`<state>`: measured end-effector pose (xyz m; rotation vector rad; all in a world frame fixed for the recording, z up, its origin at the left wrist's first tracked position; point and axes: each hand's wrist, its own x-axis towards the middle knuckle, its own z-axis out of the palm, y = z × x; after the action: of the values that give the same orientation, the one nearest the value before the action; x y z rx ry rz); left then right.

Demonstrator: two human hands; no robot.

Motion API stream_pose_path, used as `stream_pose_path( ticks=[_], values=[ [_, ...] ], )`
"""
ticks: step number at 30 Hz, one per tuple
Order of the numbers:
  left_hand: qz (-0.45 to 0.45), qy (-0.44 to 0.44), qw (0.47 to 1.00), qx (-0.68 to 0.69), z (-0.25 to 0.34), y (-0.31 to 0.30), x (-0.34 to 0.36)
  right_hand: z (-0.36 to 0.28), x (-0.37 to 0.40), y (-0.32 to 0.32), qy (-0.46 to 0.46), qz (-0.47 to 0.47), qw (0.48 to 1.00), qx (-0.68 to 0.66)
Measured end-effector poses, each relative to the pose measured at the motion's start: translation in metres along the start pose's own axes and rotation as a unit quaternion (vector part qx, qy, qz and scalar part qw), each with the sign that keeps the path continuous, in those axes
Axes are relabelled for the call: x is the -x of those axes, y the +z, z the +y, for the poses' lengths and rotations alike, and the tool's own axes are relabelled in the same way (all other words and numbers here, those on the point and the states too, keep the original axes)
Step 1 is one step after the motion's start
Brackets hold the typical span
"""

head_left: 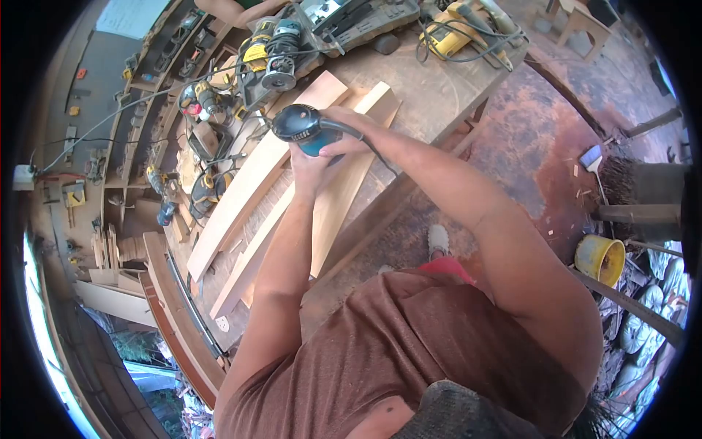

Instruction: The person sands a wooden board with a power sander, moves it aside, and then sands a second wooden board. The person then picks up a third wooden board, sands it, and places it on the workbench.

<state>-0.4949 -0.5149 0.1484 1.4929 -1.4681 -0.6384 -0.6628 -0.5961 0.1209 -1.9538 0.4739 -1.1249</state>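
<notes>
A teal power sander (298,124) with a black top is held between my two hands over the workbench. My right hand (348,132) wraps its near side, where a dark cord runs off past my wrist. My left hand (310,170) grips it from below, with fingers partly hidden by the tool's body. Beneath and beside the sander lie long, slightly curved pale boards: one long board (238,208) on the left, a narrower board (252,256) nearer me, and another board (344,197) passing under my hands.
Across the workbench (428,102) are a yellow power tool (446,35), a router (280,66) and several cordless drills (207,99). Part of another person's arm (252,13) shows at the top. A yellow bucket (599,260) and a broom (592,159) are at right.
</notes>
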Motion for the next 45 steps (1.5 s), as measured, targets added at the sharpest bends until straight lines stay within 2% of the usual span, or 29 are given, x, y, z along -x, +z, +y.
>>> stream_pose_path(
  ticks=[2, 3, 5, 7, 9, 10, 11, 12, 13, 14, 15, 17, 19, 20, 22, 23, 25, 27, 29, 30, 33, 35, 37, 39, 40, 42, 45],
  values=[
    [-0.017, 0.007, 0.999, 0.027, 0.008, 0.014, -0.004, -0.004, -0.011, -0.010, 0.067, -0.027, 0.997, 0.009],
    [-0.016, 0.008, 1.000, 0.025, 0.013, 0.020, -0.006, 0.002, -0.013, -0.011, 0.065, -0.028, 0.997, 0.008],
    [-0.030, 0.021, 0.999, -0.002, 0.019, 0.031, -0.013, 0.012, -0.013, -0.012, 0.112, 0.030, 0.993, 0.027],
    [-0.021, 0.032, 0.999, -0.007, 0.006, 0.045, -0.025, -0.007, -0.013, -0.036, 0.105, 0.055, 0.993, -0.008],
    [-0.067, 0.011, 0.996, 0.060, -0.003, 0.054, -0.035, -0.007, -0.011, -0.047, 0.141, 0.061, 0.987, 0.047],
    [-0.097, 0.016, 0.995, -0.035, -0.002, 0.053, -0.035, 0.000, -0.009, -0.048, 0.141, 0.059, 0.987, 0.047],
    [-0.095, 0.017, 0.995, -0.034, -0.002, 0.052, -0.033, 0.010, -0.009, -0.049, 0.114, 0.094, 0.989, 0.005],
    [-0.068, 0.058, 0.986, -0.141, -0.002, 0.051, -0.029, 0.019, -0.009, -0.052, 0.088, 0.126, 0.987, -0.039],
    [-0.040, 0.094, 0.963, -0.248, -0.004, 0.050, -0.024, 0.021, -0.009, -0.060, 0.088, 0.120, 0.988, -0.039],
    [-0.086, 0.041, 0.975, -0.201, -0.007, 0.043, -0.028, 0.024, -0.010, -0.069, 0.100, 0.113, 0.988, -0.023],
    [-0.081, 0.036, 0.976, -0.201, -0.009, 0.034, -0.025, 0.023, -0.011, -0.076, 0.111, 0.106, 0.988, -0.006],
    [-0.129, -0.026, 0.966, -0.223, -0.013, 0.015, -0.019, 0.019, -0.012, -0.083, 0.124, 0.114, 0.986, 0.009],
    [-0.161, -0.037, 0.938, -0.304, -0.026, -0.018, -0.003, 0.015, -0.012, -0.085, 0.126, 0.154, 0.980, -0.012],
    [-0.177, -0.039, 0.922, -0.343, -0.030, -0.038, 0.006, 0.010, -0.012, -0.085, 0.132, 0.141, 0.981, -0.009],
    [-0.194, -0.126, 0.891, -0.390, -0.038, -0.075, 0.026, 0.007, -0.013, -0.076, 0.114, 0.120, 0.986, -0.003],
    [-0.188, -0.131, 0.884, -0.409, -0.048, -0.094, 0.035, 0.004, -0.013, -0.071, 0.098, 0.101, 0.990, 0.004],
    [-0.184, -0.133, 0.875, -0.427, -0.051, -0.108, 0.049, -0.032, -0.012, -0.055, 0.156, 0.098, 0.980, 0.072],
    [-0.170, -0.184, 0.850, -0.464, -0.042, -0.112, 0.054, -0.015, -0.009, -0.023, 0.121, 0.100, 0.986, -0.058],
    [-0.162, -0.174, 0.846, -0.477, -0.055, -0.113, 0.053, 0.010, -0.011, 0.014, 0.112, 0.083, 0.988, 0.063],
    [-0.153, -0.166, 0.843, -0.489, -0.053, -0.111, 0.054, -0.001, -0.011, 0.017, 0.132, 0.027, 0.990, 0.049],
    [-0.165, -0.185, 0.823, -0.511, -0.044, -0.109, 0.053, 0.001, -0.016, 0.027, 0.124, 0.007, 0.990, 0.066],
    [-0.160, -0.186, 0.823, -0.512, -0.042, -0.109, 0.054, 0.000, -0.013, 0.018, 0.110, 0.075, 0.988, 0.075],
    [-0.154, -0.189, 0.824, -0.512, -0.041, -0.108, 0.056, -0.021, -0.011, -0.012, 0.121, 0.092, 0.987, 0.045],
    [-0.161, -0.198, 0.829, -0.498, -0.038, -0.108, 0.054, -0.023, -0.014, -0.029, 0.116, 0.141, 0.975, 0.126],
    [-0.159, -0.200, 0.830, -0.495, -0.039, -0.109, 0.055, -0.010, -0.014, -0.037, 0.115, 0.138, 0.975, 0.128],
    [-0.144, -0.174, 0.836, -0.500, -0.043, -0.109, 0.057, 0.021, -0.014, -0.052, 0.081, 0.148, 0.986, -0.007],
    [-0.152, -0.189, 0.839, -0.487, -0.039, -0.110, 0.056, 0.017, -0.012, -0.080, 0.120, 0.157, 0.980, 0.031]
  ],
)
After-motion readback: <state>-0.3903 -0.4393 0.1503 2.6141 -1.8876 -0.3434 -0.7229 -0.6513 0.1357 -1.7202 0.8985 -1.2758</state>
